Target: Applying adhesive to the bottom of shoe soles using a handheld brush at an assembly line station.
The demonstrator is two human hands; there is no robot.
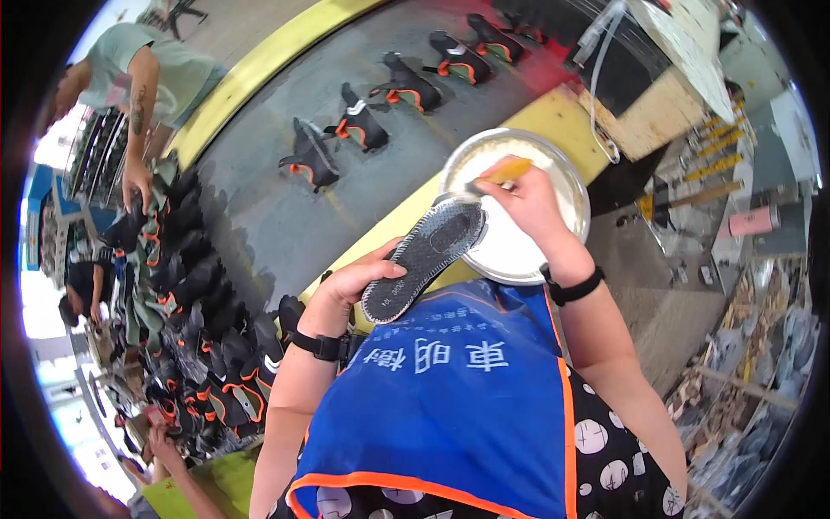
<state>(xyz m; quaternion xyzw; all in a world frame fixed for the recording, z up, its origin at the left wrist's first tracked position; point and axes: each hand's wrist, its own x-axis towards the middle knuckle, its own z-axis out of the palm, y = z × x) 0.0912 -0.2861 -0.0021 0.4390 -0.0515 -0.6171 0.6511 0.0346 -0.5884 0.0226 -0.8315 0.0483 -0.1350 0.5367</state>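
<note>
My left hand point(357, 278) is closed on a dark shoe upper point(422, 259), which lies bottom up with its grey insole board and white edge stitching showing. My right hand point(529, 206) pinches a brush point(508, 172) by its yellow handle. The brush's bristles meet the far end of the shoe's bottom, though fingers and blur partly hide the contact. Beneath my right hand is a round metal basin point(584, 206) of white liquid point(517, 246). The shoe's far end overlaps the basin's left side.
Several black and orange shoe uppers point(411, 90) stand spaced along a dark conveyor belt point(259, 212) with yellow edges. More uppers point(229, 402) crowd its left end, where another person's hand point(137, 184) reaches in. Racks point(748, 372) with material stand at the right.
</note>
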